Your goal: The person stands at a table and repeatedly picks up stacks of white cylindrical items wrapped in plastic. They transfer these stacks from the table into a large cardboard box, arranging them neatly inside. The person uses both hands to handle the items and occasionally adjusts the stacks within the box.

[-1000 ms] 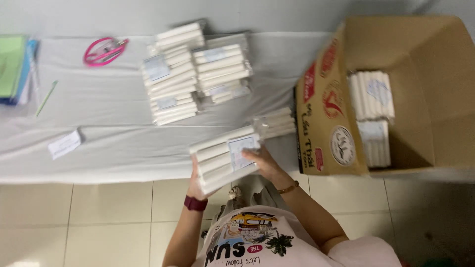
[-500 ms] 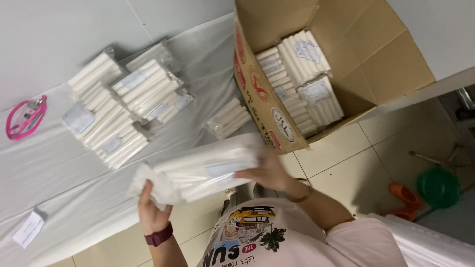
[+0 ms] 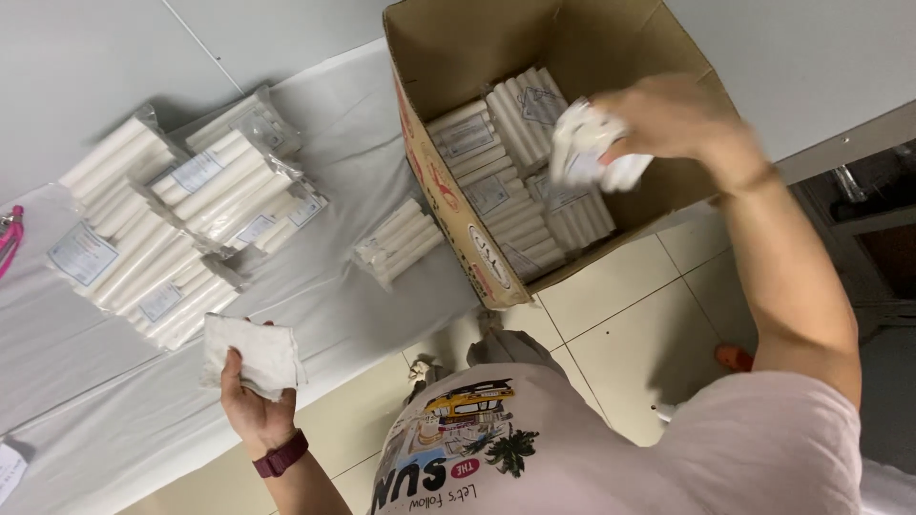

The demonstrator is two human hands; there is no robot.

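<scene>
My left hand (image 3: pixel 250 401), with a dark red watch on the wrist, is closed on a flat white bundle (image 3: pixel 253 355) at the near edge of the table. Over the open cardboard box (image 3: pixel 441 181), my right hand (image 3: pixel 673 119) grips a crumpled white packet (image 3: pixel 587 148). The motion blurs it. Inside the box lie rows of clear-wrapped packs of white sticks (image 3: pixel 496 167) with paper labels.
A white-covered table (image 3: pixel 334 315) carries a pile of the same stick packs (image 3: pixel 181 238) at the left and a single pack (image 3: pixel 396 243) beside the box. A pink object (image 3: pixel 10 238) shows at the left edge. Tiled floor lies below, with an orange thing (image 3: pixel 735 358).
Earlier both hands carried one pack of white sticks from the table toward the box. Now the hands are apart: the right is over the box, the left stays back by the table edge.
</scene>
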